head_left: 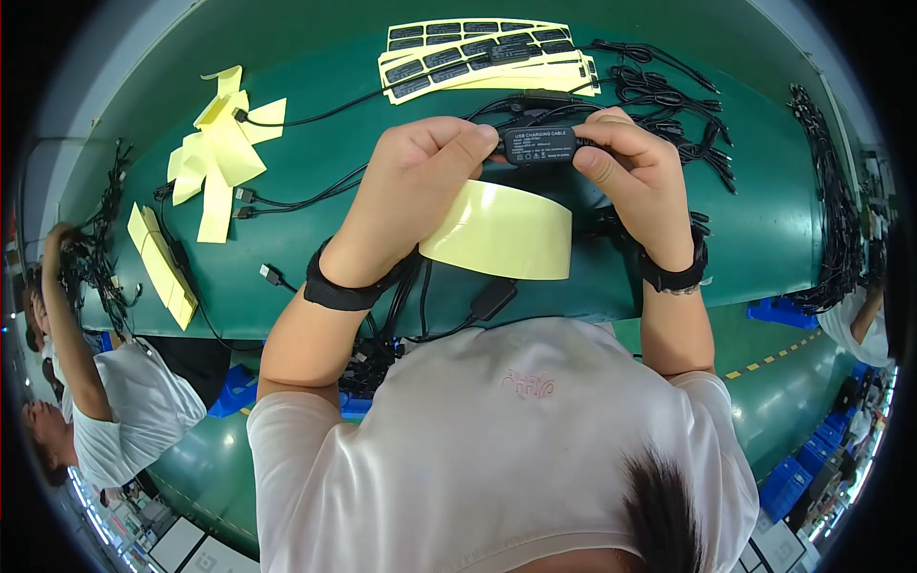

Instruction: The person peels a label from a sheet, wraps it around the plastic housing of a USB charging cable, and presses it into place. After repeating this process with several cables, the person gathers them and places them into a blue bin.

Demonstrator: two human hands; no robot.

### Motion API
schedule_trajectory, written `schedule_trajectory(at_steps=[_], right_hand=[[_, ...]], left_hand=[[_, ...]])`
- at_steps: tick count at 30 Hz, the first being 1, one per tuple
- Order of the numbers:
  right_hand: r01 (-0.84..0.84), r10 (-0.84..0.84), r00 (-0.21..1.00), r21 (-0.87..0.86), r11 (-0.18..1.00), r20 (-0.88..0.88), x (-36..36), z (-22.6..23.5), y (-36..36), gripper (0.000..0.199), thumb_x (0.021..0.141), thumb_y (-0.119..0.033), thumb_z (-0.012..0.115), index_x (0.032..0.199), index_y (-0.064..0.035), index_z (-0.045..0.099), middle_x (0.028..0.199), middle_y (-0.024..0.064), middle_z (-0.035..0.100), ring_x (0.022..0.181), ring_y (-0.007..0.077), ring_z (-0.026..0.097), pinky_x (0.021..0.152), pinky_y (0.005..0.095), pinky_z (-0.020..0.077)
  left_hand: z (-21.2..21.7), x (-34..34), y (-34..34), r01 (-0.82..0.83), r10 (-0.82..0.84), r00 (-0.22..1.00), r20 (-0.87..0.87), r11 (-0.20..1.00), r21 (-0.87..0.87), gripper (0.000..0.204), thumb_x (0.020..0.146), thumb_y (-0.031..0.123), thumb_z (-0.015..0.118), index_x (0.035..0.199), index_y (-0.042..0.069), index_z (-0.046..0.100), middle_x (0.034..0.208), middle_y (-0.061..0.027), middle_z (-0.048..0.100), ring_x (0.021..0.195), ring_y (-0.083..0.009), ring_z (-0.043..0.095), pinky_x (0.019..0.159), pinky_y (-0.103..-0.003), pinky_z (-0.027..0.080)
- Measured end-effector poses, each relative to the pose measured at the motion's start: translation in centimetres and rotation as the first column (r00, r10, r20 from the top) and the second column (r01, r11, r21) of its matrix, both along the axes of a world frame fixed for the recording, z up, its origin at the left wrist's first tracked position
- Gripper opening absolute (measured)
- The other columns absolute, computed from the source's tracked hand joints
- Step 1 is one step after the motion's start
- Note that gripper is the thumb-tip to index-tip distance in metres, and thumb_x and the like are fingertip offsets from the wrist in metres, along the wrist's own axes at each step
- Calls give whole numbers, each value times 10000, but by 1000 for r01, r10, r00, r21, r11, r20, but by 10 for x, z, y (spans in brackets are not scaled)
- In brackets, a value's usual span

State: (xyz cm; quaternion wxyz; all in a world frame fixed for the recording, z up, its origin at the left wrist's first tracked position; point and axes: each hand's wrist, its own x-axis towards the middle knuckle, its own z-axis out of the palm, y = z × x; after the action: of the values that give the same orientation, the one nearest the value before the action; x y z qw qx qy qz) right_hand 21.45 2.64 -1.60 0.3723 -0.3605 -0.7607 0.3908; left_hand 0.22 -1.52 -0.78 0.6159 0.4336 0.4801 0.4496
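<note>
A charging cable's flat black box, its printed label facing up, is stretched between my two hands above the table. My left hand is closed with thumb and fingers pinching the box's left end. A curved pale yellow backing strip hangs beneath that hand; how it is held is hidden. With thumb and bent fingers, my right hand grips the cable at the box's right end. Black bands circle both wrists. Another cable box lies on the table edge near my chest.
Sheets of black labels lie at the back, beside bundled black cables. Peeled yellow strips and a folded yellow stack are on the left. More cables hang at the far right. A co-worker is at the left.
</note>
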Motion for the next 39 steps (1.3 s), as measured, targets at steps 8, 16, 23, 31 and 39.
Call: schedule_trajectory(at_steps=[8, 16, 23, 31, 39], right_hand=[[48, -48, 998, 11, 999, -28, -1, 1, -2, 308, 721, -39, 673, 1018, -17, 595, 696, 36, 555, 674, 121, 498, 637, 226, 403], [136, -132, 991, -331, 934, 34, 24, 49, -32, 447, 726, 8, 636, 1150, -29, 497, 624, -33, 519, 562, 37, 455, 528, 173, 350], [235, -237, 970, -33, 971, -54, 37, 111, 9, 297, 764, -12, 602, 1055, -20, 543, 616, -36, 498, 518, 12, 406, 468, 144, 286], [-262, -64, 741, 375, 889, 669, 20, 33, 84, 172, 751, -91, 644, 907, -21, 623, 711, 58, 576, 678, 171, 544, 627, 277, 437], [-156, -21, 939, 478, 864, 344, 18, 47, 50, 317, 690, -148, 708, 972, -31, 623, 872, 87, 640, 893, 251, 573, 781, 348, 450]], left_hand=[[2, 1, 0, -15, 15, 1000, 2, 1000, -4, 238, 876, 198, 542, 797, -12, 622, 604, 56, 473, 541, -12, 406, 477, -171, 331], [34, -19, 2, 69, -58, 996, 74, 985, -160, 193, 856, 176, 572, 792, 6, 636, 592, 49, 505, 524, -19, 432, 482, -181, 354], [79, -28, 23, 213, -140, 945, -296, 950, 229, 141, 805, 137, 621, 776, 2, 645, 628, 14, 571, 548, -32, 486, 498, -181, 374], [-7, -48, 76, 450, -28, 456, -889, 869, 204, 317, 759, 243, 659, 947, -10, 630, 634, -45, 581, 549, -101, 523, 520, -257, 418], [39, -67, 38, -184, 231, 945, -233, 961, 208, 248, 846, 249, 593, 924, 16, 627, 646, 12, 546, 585, -42, 509, 511, -195, 387]])
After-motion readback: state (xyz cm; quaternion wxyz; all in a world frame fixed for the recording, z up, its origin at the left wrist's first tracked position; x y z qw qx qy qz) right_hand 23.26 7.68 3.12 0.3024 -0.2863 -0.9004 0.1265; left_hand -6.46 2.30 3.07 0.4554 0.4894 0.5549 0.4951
